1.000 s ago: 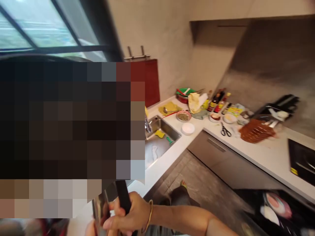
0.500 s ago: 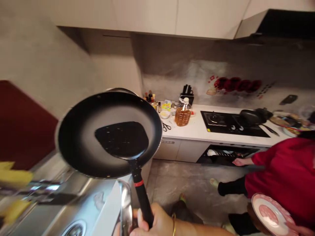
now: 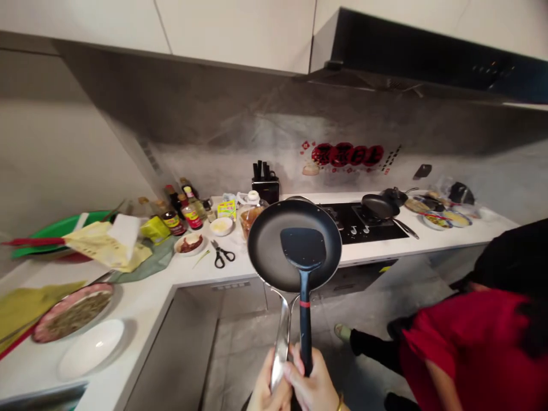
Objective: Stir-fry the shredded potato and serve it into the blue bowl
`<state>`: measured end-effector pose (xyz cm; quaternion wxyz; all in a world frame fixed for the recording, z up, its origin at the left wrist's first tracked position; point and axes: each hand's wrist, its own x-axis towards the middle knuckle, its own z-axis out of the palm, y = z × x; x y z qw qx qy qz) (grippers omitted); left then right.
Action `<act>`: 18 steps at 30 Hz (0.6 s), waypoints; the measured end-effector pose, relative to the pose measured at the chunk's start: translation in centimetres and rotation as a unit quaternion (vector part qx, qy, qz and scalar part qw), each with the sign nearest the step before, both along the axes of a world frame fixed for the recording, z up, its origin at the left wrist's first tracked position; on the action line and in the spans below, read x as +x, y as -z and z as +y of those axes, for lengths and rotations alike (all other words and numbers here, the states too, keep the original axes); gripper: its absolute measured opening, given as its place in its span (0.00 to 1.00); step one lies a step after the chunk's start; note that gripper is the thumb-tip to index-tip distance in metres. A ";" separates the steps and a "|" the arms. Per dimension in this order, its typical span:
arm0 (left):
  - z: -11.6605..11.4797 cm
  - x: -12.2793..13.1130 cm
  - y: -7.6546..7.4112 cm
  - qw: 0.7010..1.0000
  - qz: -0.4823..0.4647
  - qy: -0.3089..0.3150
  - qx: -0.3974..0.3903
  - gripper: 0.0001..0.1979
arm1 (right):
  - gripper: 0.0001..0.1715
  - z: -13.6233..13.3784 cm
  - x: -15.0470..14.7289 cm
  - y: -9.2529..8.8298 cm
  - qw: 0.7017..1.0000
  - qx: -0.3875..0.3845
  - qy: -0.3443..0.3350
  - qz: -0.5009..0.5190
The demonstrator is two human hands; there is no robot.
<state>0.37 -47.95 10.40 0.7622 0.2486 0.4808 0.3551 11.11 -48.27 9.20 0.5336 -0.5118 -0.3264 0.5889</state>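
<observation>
My left hand (image 3: 270, 389) is closed around the silver handle of a dark frying pan (image 3: 266, 245). The pan is raised in front of me over the floor, its inside facing me. With my right hand (image 3: 315, 383) I grip the black handle of a spatula (image 3: 303, 245), which has a red ring at its neck. Its broad black blade lies across the pan's inside; whether the two touch I cannot tell. Both hands are side by side at the bottom of the view. Behind the pan, a bottle of brown oil (image 3: 248, 220) is partly covered.
Scissors (image 3: 222, 254), a bowl of dark red food (image 3: 189, 244) and sauce bottles (image 3: 190, 214) stand on the counter. A black hob (image 3: 377, 231) with another pan (image 3: 379, 205) lies beyond. At left are a plate (image 3: 79, 314) and a white bowl (image 3: 92, 348). A person in red (image 3: 475, 342) bends at right.
My view has turned right, from the sink toward the hob. The pan and spatula have come along, now lower and farther from me. The person in red has bent down.
</observation>
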 end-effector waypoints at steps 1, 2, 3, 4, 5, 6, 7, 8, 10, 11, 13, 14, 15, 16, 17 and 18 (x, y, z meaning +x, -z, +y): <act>1.2 1.3 0.2 1.000 -0.011 0.016 -0.002 0.42 | 0.31 1.1 1.3 0.0 1.000 -0.012 -0.003 0.006; 2.6 2.6 0.4 0.999 -0.017 0.032 -0.001 0.44 | 0.31 2.3 2.6 0.0 1.000 -0.020 0.000 0.009; 3.9 4.0 0.6 0.999 -0.019 0.048 0.001 0.45 | 0.31 3.5 3.9 -0.1 1.000 -0.023 0.011 0.009; 5.4 5.4 0.7 0.998 -0.021 0.063 0.006 0.47 | 0.32 4.8 5.2 -0.2 0.999 -0.018 0.030 0.009; 6.9 6.9 0.8 0.997 -0.024 0.076 0.011 0.48 | 0.32 6.2 6.5 -0.3 0.999 -0.009 0.050 0.009; 8.5 8.4 1.0 0.996 -0.031 0.088 0.017 0.49 | 0.33 7.7 7.8 -0.2 0.998 -0.001 0.067 0.011; 10.2 9.9 1.3 0.994 -0.039 0.100 0.024 0.49 | 0.33 9.2 9.2 0.0 0.997 0.008 0.080 0.012; 11.9 11.5 1.7 0.992 -0.046 0.112 0.033 0.48 | 0.33 10.8 10.5 0.3 0.996 0.015 0.092 0.013; 15.3 14.5 2.7 0.988 -0.057 0.133 0.055 0.44 | 0.33 14.0 13.3 1.2 0.993 0.026 0.113 0.014; 17.0 15.9 3.2 0.986 -0.060 0.140 0.066 0.43 | 0.33 15.6 14.7 1.8 0.992 0.030 0.120 0.014; 20.3 18.7 4.3 0.984 -0.061 0.150 0.075 0.41 | 0.33 18.7 17.4 2.9 0.992 0.035 0.124 0.009; 21.8 20.0 4.7 0.983 -0.061 0.152 0.077 0.40 | 0.33 20.2 18.7 3.4 0.992 0.036 0.121 0.005; 23.2 21.2 5.0 0.983 -0.060 0.155 0.078 0.39 | 0.32 21.6 20.0 3.8 0.992 0.037 0.118 0.001; 24.5 22.4 5.2 0.982 -0.061 0.158 0.080 0.37 | 0.32 22.9 21.2 4.1 0.992 0.038 0.117 -0.001; 25.7 23.6 5.4 0.982 -0.062 0.160 0.084 0.35 | 0.31 24.1 22.4 4.3 0.992 0.037 0.118 -0.002; 26.9 24.6 5.5 0.981 -0.063 0.161 0.088 0.33 | 0.31 25.3 23.4 4.5 0.992 0.034 0.123 -0.001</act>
